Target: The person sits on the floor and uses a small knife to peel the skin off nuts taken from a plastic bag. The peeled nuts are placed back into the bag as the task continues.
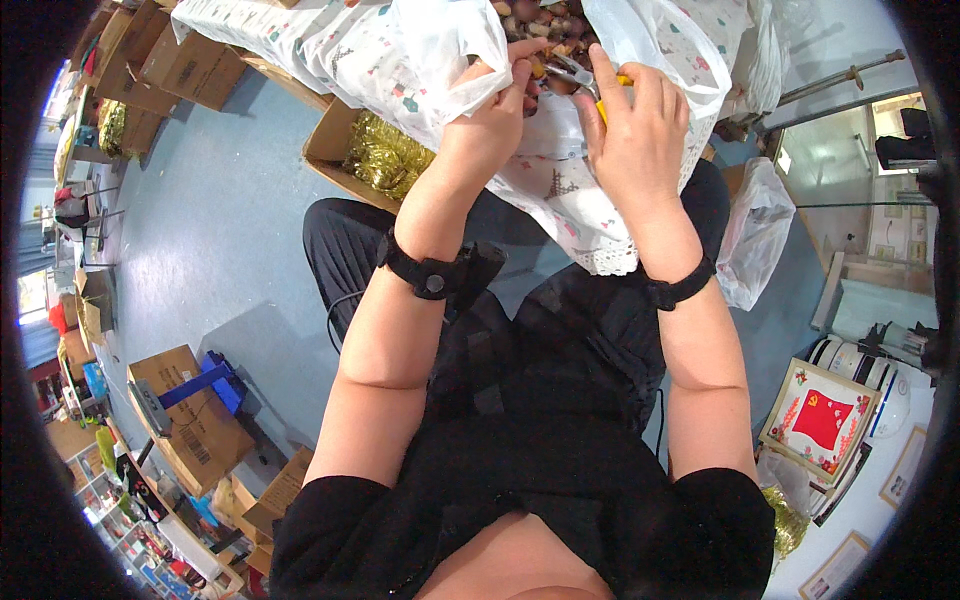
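My right hand (pixel 637 142) grips a small metal hand tool with yellow handles (pixel 602 111), which looks like pliers or snips. The tool's metal head points left, towards my left hand (pixel 491 112). Thumb and fingers of the left hand pinch a small dark brown piece (pixel 531 97), partly hidden by the fingers. Just beyond both hands lies a heap of brown, nut-like pieces (pixel 551 28), too small to name surely. A white plastic bag (pixel 457 52) lies open around the heap, and its edge covers part of my left hand.
A patterned white tablecloth (pixel 570 206) with a lace edge hangs over my knees. Left of it stands a cardboard box (pixel 322 150) of gold tinsel (pixel 382 154). A white plastic bag (pixel 757 232) is by my right leg. More cartons (pixel 191 75) line the floor at left.
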`<state>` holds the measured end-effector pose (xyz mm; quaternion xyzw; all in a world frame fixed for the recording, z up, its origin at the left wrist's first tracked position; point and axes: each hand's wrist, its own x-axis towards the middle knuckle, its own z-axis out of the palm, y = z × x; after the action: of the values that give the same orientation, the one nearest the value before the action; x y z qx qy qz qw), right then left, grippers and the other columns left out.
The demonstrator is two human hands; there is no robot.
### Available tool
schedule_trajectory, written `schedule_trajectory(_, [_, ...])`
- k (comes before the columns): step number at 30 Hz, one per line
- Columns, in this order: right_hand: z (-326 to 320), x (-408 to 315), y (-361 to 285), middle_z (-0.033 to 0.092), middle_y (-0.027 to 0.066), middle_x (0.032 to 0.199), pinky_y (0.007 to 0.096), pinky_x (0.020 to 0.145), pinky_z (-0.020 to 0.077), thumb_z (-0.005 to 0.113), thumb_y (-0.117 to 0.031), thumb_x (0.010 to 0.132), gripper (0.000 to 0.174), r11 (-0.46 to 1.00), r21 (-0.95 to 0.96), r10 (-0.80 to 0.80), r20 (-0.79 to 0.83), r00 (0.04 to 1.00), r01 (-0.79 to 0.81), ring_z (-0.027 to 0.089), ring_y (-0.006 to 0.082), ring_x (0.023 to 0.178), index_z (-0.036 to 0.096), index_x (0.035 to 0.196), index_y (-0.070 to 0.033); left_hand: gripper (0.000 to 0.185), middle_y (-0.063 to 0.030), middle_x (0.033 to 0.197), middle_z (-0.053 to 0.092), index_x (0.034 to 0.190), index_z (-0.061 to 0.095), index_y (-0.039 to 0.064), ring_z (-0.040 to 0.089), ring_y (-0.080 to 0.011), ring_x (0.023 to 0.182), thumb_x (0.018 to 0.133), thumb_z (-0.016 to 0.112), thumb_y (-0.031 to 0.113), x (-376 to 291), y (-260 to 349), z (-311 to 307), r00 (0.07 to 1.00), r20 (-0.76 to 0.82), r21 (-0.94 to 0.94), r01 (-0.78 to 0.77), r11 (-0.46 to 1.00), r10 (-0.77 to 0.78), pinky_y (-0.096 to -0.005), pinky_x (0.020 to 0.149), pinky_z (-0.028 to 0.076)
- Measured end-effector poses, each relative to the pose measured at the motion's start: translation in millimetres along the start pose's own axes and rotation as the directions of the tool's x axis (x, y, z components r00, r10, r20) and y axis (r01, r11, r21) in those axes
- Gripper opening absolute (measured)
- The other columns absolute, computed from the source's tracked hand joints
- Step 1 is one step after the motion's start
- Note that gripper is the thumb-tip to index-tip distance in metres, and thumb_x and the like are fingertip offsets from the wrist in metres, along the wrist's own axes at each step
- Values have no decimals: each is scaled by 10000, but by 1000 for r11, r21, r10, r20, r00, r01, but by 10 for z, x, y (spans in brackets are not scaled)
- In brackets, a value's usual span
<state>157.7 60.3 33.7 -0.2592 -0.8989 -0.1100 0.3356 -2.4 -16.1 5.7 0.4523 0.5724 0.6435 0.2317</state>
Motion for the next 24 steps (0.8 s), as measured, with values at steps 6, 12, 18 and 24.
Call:
schedule_trajectory(6, [-10, -13, -9, 562, 94, 1086, 436, 935, 401, 732, -258, 896, 500, 1000, -2, 10, 2, 1000, -10, 545, 296, 1041, 621, 1366, -127, 233, -37, 928, 659, 1234, 629, 20, 601, -95, 828, 1073, 518, 148, -13, 14, 26, 997, -78, -17, 22, 1000, -24, -240, 700, 512])
schedule_trajectory(12, [1, -49, 62, 580, 108, 1065, 458, 941, 411, 722, -287, 895, 450, 993, 107, 50, 6, 999, -50, 556, 294, 1039, 646, 1293, -91, 257, -91, 1027, 712, 1271, 595, 11, 626, -115, 860, 1060, 552, 152, -17, 176, -61, 1000, 25, -148, 5, 989, -1, -255, 770, 520])
schedule_trajectory(18, [4, -137, 126, 584, 96, 1059, 453, 927, 413, 700, -307, 915, 433, 984, 142, 97, 89, 991, -109, 559, 291, 1035, 661, 1287, -88, 407, -179, 1093, 699, 1466, 453, 90, 655, -174, 858, 1065, 515, 118, -40, 151, -519, 990, -99, -663, 12, 748, -104, -298, 743, 553])
schedule_trajectory(24, [39, -149, 128, 585, 88, 1055, 454, 922, 414, 692, -307, 922, 434, 989, 120, 77, 81, 994, -86, 559, 283, 1039, 662, 1292, -83, 415, -220, 1114, 688, 1467, 443, 93, 674, -196, 858, 1061, 524, 120, -172, 7, -752, 969, -67, -774, 99, 626, -237, -307, 751, 578])
